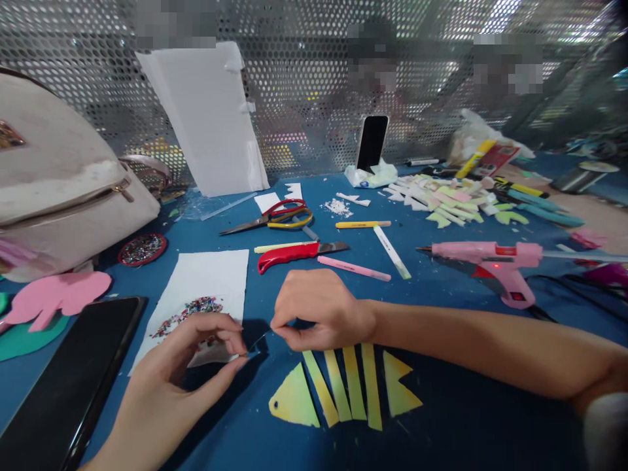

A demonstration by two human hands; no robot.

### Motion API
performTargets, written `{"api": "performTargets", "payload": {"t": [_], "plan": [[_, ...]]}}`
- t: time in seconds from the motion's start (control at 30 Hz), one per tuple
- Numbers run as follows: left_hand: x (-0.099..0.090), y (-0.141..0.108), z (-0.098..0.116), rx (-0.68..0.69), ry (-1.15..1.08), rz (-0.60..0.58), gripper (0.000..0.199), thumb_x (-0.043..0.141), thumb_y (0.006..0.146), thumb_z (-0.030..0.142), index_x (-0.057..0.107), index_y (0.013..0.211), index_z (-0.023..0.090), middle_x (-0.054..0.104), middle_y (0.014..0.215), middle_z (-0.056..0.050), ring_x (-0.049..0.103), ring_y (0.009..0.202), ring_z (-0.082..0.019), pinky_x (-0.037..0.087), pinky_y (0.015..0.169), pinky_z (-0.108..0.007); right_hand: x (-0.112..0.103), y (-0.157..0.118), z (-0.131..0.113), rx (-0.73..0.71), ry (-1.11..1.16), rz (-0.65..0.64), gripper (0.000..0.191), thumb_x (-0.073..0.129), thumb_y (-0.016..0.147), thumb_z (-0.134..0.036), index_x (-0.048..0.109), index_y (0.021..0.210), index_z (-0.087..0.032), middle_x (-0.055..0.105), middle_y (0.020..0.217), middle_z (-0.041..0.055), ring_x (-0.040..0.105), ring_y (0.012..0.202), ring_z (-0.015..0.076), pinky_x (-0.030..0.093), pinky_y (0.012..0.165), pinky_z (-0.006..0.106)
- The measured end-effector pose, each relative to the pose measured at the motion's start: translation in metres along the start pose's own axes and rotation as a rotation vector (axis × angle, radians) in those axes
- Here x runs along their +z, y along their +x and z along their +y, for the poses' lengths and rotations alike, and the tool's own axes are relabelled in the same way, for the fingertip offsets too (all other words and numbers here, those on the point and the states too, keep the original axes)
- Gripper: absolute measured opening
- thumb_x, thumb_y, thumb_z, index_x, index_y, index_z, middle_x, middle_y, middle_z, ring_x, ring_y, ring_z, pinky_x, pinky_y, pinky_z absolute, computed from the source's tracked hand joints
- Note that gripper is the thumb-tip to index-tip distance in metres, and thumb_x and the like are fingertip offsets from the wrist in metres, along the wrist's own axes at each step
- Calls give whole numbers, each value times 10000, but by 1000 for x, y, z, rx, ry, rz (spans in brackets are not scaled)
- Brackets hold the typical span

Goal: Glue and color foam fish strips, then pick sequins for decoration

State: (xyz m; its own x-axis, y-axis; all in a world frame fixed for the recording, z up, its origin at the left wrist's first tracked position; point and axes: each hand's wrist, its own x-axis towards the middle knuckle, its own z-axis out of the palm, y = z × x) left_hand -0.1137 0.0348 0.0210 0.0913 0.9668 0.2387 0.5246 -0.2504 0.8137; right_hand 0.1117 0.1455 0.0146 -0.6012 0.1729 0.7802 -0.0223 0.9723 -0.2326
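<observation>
A thin, clear thread [259,339] runs between my two hands, above the blue table. My left hand [179,376] pinches its lower end between thumb and fingertips. My right hand [324,311] is closed, with thumb and forefinger pinched on the other end. Below my right hand lies a yellow-green paper fish in separate pieces: a head [295,397] with a dark eye hole, several strips [355,386] and a notched tail [400,386]. My right hand hides the tops of some strips. Behind my left hand, small multicoloured beads [196,307] lie on a white paper sheet [210,268].
A pink glue gun [485,252] with a red light lies right. Red-handled scissors [289,212], a red-handled cutter [289,254] and markers [354,268] lie ahead. At left are a black phone [73,379], a bead dish [142,250] and a backpack [63,183]. Paper scraps [441,196] are piled behind.
</observation>
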Motion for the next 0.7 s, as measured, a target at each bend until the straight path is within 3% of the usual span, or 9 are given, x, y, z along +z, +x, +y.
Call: {"api": "performTargets", "payload": {"t": [0.57,0.7], "plan": [[1,0,0,-2,-14,-7,153,701,872,264,608,992,286,683,908,32,696,849,-149,597,789,-229,-3,0,3,-55,-114,-123,110,568,930,-136,605,845,-195,678,801,-14,555,732,118,460,701,270],[1,2,1,-8,-6,1,120,701,870,266,620,958,280,683,892,27,694,858,-155,595,797,-230,-4,2,2,-88,-137,-103,102,580,926,-145,605,840,-193,677,804,-13,554,723,119,455,682,266]]}}
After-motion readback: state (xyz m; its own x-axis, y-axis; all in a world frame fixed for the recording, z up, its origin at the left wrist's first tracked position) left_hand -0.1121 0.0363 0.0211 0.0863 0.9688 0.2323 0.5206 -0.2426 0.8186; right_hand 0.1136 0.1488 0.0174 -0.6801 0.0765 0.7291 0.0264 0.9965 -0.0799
